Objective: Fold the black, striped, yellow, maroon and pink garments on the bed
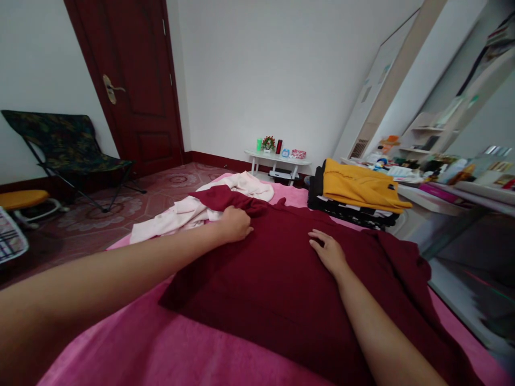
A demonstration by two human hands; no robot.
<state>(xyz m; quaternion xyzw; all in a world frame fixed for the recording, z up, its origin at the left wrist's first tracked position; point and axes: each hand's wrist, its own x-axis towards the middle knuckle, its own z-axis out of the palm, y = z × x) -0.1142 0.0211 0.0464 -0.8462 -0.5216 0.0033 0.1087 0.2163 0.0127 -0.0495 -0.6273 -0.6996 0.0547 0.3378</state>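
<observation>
Cloth fills the middle of the scene: a maroon garment (273,279) lies spread flat on the pink bed cover (132,343). The left hand (235,224) rests near its far edge, fingers curled shut on a fold of the fabric. The right hand (328,249) lies on the garment's middle, fingers released and pressed flat. Just beyond the left hand, a pale pink garment (181,214) lies crumpled, touching the maroon one. To the right stands a stack of folded clothes (358,193), yellow on top.

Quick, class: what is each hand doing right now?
Left hand: closed, gripping the dark red cloth garment.
Right hand: open, flat on it.
</observation>
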